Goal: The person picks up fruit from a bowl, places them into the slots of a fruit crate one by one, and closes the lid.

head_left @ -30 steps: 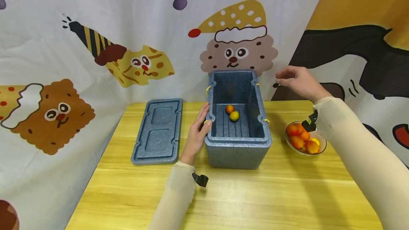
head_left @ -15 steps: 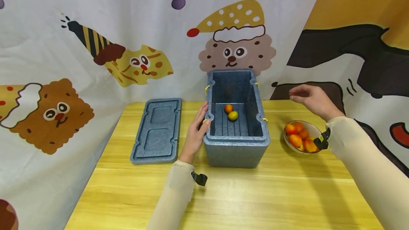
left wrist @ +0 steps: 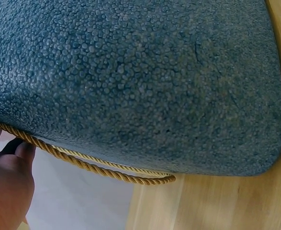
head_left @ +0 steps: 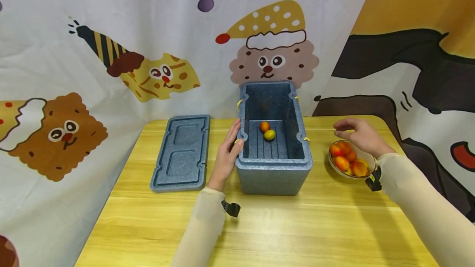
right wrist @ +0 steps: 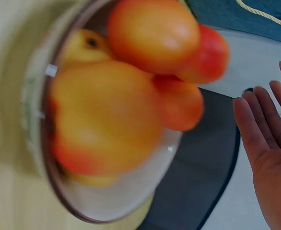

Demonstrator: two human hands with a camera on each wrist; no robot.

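Observation:
A grey-blue foam box (head_left: 274, 180) stands uncovered on the table, and inside it lie an orange-red fruit (head_left: 264, 127) and a yellow fruit (head_left: 269, 135). My left hand (head_left: 225, 155) rests against the box's left rim, its fingers extended along the side; the left wrist view shows it beside a yellow rope handle (left wrist: 92, 167). Over the far edge of a fruit bowl (head_left: 334, 167) hovers my right hand (head_left: 361, 137), holding nothing. Its fingers look fairly straight in the right wrist view. Several orange and yellow fruits (right wrist: 106, 115) fill the bowl.
A matching foam lid (head_left: 182, 151) lies flat on the wooden table (head_left: 289, 230), left of the box. Behind everything hangs a cloth (head_left: 167, 7) printed with cartoon biscuits, close to the table's back edge.
My right hand has moved from beside the box's far right corner, first rightward, then down to the bowl. My left hand has stayed at the box rim.

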